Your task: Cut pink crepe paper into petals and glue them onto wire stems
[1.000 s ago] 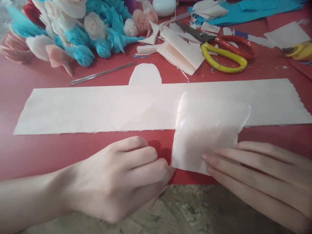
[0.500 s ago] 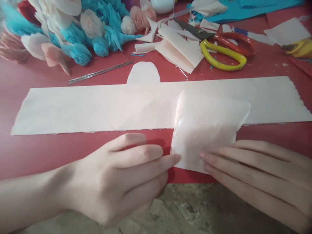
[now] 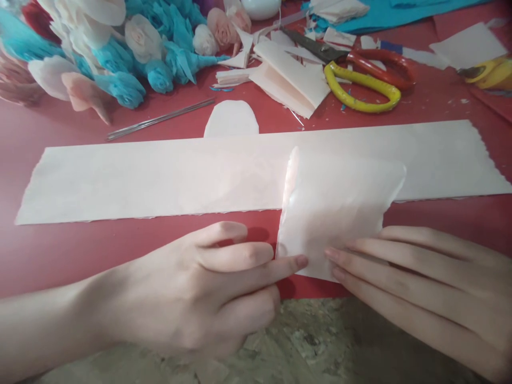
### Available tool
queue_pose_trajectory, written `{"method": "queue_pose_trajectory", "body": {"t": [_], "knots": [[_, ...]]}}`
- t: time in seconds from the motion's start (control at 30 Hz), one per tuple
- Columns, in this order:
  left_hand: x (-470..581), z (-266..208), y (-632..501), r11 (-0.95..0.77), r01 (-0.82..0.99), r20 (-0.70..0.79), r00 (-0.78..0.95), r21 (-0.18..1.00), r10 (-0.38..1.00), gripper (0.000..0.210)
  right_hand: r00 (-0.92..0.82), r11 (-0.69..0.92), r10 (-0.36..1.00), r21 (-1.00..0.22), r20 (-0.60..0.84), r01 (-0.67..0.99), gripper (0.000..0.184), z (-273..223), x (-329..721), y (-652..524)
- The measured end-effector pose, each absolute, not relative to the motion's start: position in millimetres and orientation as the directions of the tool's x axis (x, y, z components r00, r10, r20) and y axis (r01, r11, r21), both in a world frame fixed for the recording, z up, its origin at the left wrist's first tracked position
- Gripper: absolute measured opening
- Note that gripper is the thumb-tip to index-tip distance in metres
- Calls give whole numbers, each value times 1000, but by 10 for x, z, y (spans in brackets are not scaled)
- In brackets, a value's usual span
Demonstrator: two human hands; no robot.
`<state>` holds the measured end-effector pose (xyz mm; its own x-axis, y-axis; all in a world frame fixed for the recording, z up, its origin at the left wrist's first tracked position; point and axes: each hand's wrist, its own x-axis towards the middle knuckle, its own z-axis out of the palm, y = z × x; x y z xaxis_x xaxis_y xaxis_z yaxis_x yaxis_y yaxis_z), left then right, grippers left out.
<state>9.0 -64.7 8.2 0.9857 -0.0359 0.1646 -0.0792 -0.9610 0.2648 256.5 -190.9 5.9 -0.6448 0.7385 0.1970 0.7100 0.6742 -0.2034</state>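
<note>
Reaching in from the left, the left hand (image 3: 192, 293) rests one outstretched fingertip on the lower left part of a pale sheet (image 3: 340, 200), its other fingers bent; the thumb is hidden, so I cannot tell whether it pinches anything. Across from it, the right hand (image 3: 436, 290) lays long, nearly straight fingers on the sheet's lower right part; its thumb is out of sight too, so whether it grips from below cannot be told. The sheet sits between the hands, its upper part over a long pale strip (image 3: 140, 181) that runs across the red table (image 3: 100, 242). A rounded piece (image 3: 232, 120) shows just past the strip's far edge, partly covered by it, with thin wires (image 3: 160, 120) to its left. Farther back, folded paper (image 3: 294, 80) lies among scraps (image 3: 242, 53), beside scissors (image 3: 352, 56) with one yellow and one red handle. Flowers (image 3: 120, 58) in blue, cream, pink and red crowd the far left; blue paper (image 3: 400, 15) lies at the back right.
</note>
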Motion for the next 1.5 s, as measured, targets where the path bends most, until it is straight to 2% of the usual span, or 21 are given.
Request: {"method": "queue_pose_trajectory", "body": {"t": [0.03, 0.1, 0.17, 0.27, 0.37, 0.53, 0.6, 0.77, 0.97, 1.1, 1.2, 1.37, 1.5], "knots": [[90, 79, -646, -973, -126, 188, 978, 191, -90, 19, -651, 679, 734, -197, 196, 707, 37, 60, 2566, -1909], [92, 71, -643, -975, -176, 200, 969, 137, -147, 20, -660, 691, 723, -191, 204, 697, 38, 54, 2570, -1908], [96, 65, -642, -981, -154, 216, 968, 119, -126, 27, -656, 696, 717, -194, 235, 691, 35, 38, 2577, -1900], [94, 58, -641, -985, -122, 176, 979, 126, -98, 34, -633, 696, 714, -214, 298, 685, 21, 12, 2596, -1855], [87, 48, -627, -977, -136, 149, 983, 163, -112, 34, -595, 671, 741, -332, 311, 662, 17, 18, 2623, -1785], [75, 26, -611, -970, -133, 169, 981, 204, -99, 36, -518, 556, 820, -553, 243, 621, 23, 77, 2650, -1726], [77, 27, -607, -969, -116, 176, 981, 216, -78, 36, -518, 528, 829, -602, 212, 599, 27, 91, 2652, -1721], [135, 58, -573, -966, -161, 169, 977, 204, -127, 36, -494, 471, 844, -730, 210, 495, 32, 103, 2669, -1686], [272, 99, -581, -967, -186, 208, 967, 176, -148, 32, -458, 418, 865, -801, 206, 429, 32, 112, 2686, -1629], [397, 119, -597, -966, -232, 200, 958, 115, -206, 26, -456, 458, 852, -790, 258, 407, 32, 92, 2692, -1625], [490, 127, -590, -965, -225, 225, 955, 132, -192, 22, -456, 511, 834, -747, 310, 425, 29, 69, 2693, -1636], [605, 146, -555, -952, -231, 296, 941, 202, -166, 25, -454, 594, 802, -601, 388, 535, 24, 44, 2657, -1673], [667, 176, -504, -944, -280, 271, 935, 175, -227, 28, -493, 622, 783, -468, 380, 628, 22, 28, 2607, -1734]]}}
